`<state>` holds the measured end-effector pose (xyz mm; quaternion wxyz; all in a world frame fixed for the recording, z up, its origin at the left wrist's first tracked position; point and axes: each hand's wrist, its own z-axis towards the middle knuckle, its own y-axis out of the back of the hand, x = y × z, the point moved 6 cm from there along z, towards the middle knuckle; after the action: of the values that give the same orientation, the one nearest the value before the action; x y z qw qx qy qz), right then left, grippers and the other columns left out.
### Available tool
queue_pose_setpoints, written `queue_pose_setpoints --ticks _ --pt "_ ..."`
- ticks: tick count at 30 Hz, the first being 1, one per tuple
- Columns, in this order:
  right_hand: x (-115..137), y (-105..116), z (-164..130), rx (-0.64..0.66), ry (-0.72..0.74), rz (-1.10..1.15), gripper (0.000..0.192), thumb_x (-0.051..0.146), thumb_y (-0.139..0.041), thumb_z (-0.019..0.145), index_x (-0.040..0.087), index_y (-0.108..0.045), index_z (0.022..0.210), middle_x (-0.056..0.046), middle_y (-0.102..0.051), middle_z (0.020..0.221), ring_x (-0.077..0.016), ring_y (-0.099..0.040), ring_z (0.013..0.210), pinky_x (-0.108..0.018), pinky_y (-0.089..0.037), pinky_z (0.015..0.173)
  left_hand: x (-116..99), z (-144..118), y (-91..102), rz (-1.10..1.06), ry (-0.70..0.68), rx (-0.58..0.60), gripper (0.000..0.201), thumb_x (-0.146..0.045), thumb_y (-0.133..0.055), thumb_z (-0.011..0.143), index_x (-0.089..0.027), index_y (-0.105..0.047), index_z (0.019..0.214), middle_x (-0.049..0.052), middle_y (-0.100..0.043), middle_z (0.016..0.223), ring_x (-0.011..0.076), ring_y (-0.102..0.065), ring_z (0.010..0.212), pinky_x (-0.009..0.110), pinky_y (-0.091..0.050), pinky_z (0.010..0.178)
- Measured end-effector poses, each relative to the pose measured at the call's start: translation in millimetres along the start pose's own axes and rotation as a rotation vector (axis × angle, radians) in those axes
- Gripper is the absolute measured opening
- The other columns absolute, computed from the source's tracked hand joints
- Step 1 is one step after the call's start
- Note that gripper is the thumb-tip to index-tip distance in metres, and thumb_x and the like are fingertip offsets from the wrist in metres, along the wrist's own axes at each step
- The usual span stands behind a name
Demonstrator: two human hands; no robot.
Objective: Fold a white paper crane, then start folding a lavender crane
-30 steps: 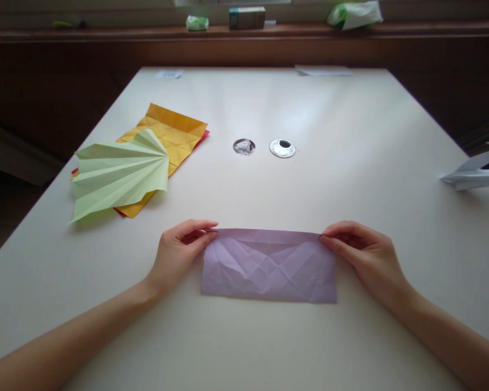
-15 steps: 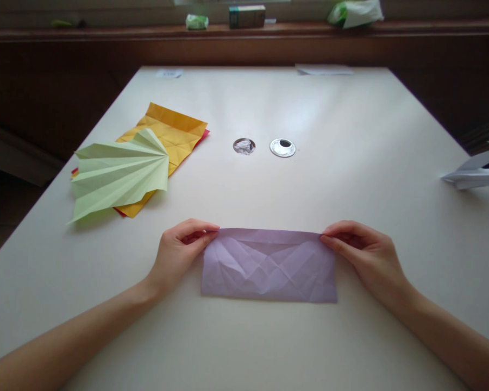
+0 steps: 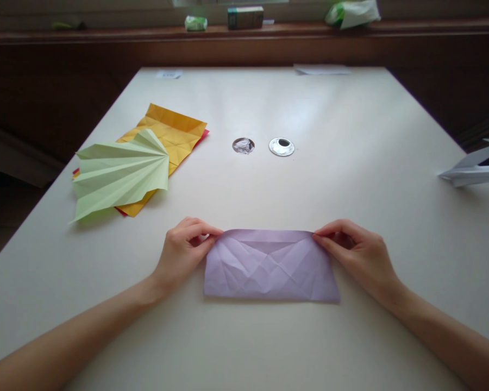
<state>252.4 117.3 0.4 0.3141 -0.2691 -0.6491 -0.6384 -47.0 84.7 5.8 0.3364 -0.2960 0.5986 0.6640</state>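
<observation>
A creased sheet of purple paper [image 3: 271,269] lies in front of me, its far edge folded into a narrow strip. My left hand [image 3: 185,247] pinches the far left corner between thumb and fingers. At the far right corner my right hand [image 3: 356,252] grips the paper the same way. The far edge bows slightly between the two pinches, and the near edge rests on the white table [image 3: 244,347]. Crossing diagonal creases show over the middle of the sheet.
Left of the purple paper, a pleated light green paper [image 3: 118,176] overlaps a yellow folded paper [image 3: 175,127] with red beneath. Two round table holes [image 3: 281,146] lie ahead. A white folded paper [image 3: 472,168] stands at the right edge. A small box [image 3: 245,18] sits on the ledge.
Both hands have moved slightly inward, closer to each other. The purple paper's far edge now bows, and its near corners flare a little wider.
</observation>
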Motion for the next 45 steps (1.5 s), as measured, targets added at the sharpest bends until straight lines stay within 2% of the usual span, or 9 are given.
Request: queue_pose_setpoints --ticks 9,15,19,22,27,30,33,39,45 --pt "9.0 -3.8 1.4 0.007 0.114 -0.1 0.004 0.023 -0.06 0.075 0.021 -0.062 0.072 -0.001 -0.061 0.075 -0.0145 -0.055 0.065 -0.029 -0.044 0.061 -10.7 -3.1 -7.9 0.211 -0.291 0.049 0.013 -0.013 -0.054 0.083 -0.019 -0.066 0.082 0.001 -0.057 0.075 0.0117 -0.054 0.072 0.021 -0.043 0.063" --pt "14.0 -5.1 1.9 0.041 0.177 -0.169 0.006 0.022 -0.059 0.076 0.021 -0.059 0.07 -0.001 -0.057 0.074 -0.0161 -0.053 0.068 -0.03 -0.043 0.06 -21.8 -8.1 -14.2 0.473 -0.581 0.075 0.025 -0.013 -0.046 0.087 -0.022 -0.065 0.101 0.002 -0.053 0.076 0.0128 -0.049 0.067 0.024 -0.041 0.06" --pt "20.1 -3.4 1.3 0.017 0.299 -0.238 0.003 0.022 -0.059 0.077 0.021 -0.059 0.074 -0.003 -0.056 0.078 -0.0193 -0.053 0.077 -0.034 -0.044 0.068 -26.9 -11.0 -18.4 0.596 -0.66 0.116 0.032 -0.011 -0.043 0.088 -0.026 -0.062 0.109 0.005 -0.056 0.086 0.0158 -0.05 0.076 0.029 -0.044 0.066" --pt "27.7 -2.8 -1.0 -0.023 0.446 -0.295 0.004 0.019 -0.057 0.079 0.022 -0.061 0.079 -0.005 -0.057 0.085 -0.0218 -0.052 0.086 -0.038 -0.045 0.076 -30.3 -10.9 -20.6 0.63 -0.66 0.134 0.031 -0.009 -0.041 0.088 -0.022 -0.062 0.107 0.009 -0.056 0.109 0.0205 -0.05 0.1 0.035 -0.045 0.082" --pt "38.6 -15.3 -8.4 0.086 0.726 -0.338 0.026 0.006 -0.046 0.082 0.023 -0.063 0.09 -0.005 -0.062 0.09 -0.0184 -0.055 0.084 -0.036 -0.045 0.075 -40.3 -12.2 -37.9 0.65 -0.803 0.416 0.036 -0.014 -0.037 0.092 -0.021 -0.045 0.126 0.008 -0.037 0.142 0.0212 -0.03 0.132 0.041 -0.027 0.105" --pt "42.2 -25.8 -14.7 0.232 0.89 -0.363 0.042 -0.003 -0.037 0.08 0.022 -0.06 0.105 -0.005 -0.064 0.099 -0.0172 -0.055 0.09 -0.034 -0.045 0.078 -44.5 -10.8 -45.1 0.65 -0.844 0.605 0.048 -0.014 -0.04 0.091 -0.023 -0.03 0.137 0.003 -0.034 0.145 0.0186 -0.024 0.135 0.037 -0.021 0.108" --pt "47.5 -28.4 -17.6 0.279 0.958 -0.387 0.04 -0.002 -0.038 0.081 0.02 -0.059 0.107 -0.004 -0.065 0.099 -0.0168 -0.056 0.091 -0.031 -0.046 0.078 -50.8 -6.8 -48.1 0.639 -0.858 0.682 0.049 -0.012 -0.042 0.09 -0.022 -0.031 0.136 0.001 -0.039 0.142 0.017 -0.031 0.132 0.032 -0.024 0.106" --pt "71.7 -33.7 -17.1 0.18 0.831 -0.535 0.019 0.016 -0.044 0.087 0.017 -0.061 0.079 -0.005 -0.065 0.081 -0.0162 -0.057 0.073 -0.029 -0.046 0.067 -70.4 -4.6 -63.1 0.689 -0.94 0.498 0.022 -0.011 -0.041 0.089 -0.011 -0.059 0.1 0.008 -0.061 0.114 0.0215 -0.053 0.109 0.032 -0.038 0.093" --pt "79.0 -54.3 -16.9 0.16 0.745 -0.623 0.013 0.016 -0.048 0.083 0.016 -0.056 0.072 -0.008 -0.06 0.076 -0.0183 -0.053 0.069 -0.03 -0.045 0.058 -74.4 -13.6 -75.5 0.752 -0.93 0.383 0.016 -0.012 -0.041 0.087 -0.011 -0.057 0.086 0.012 -0.063 0.093 0.0236 -0.058 0.097 0.036 -0.048 0.08"
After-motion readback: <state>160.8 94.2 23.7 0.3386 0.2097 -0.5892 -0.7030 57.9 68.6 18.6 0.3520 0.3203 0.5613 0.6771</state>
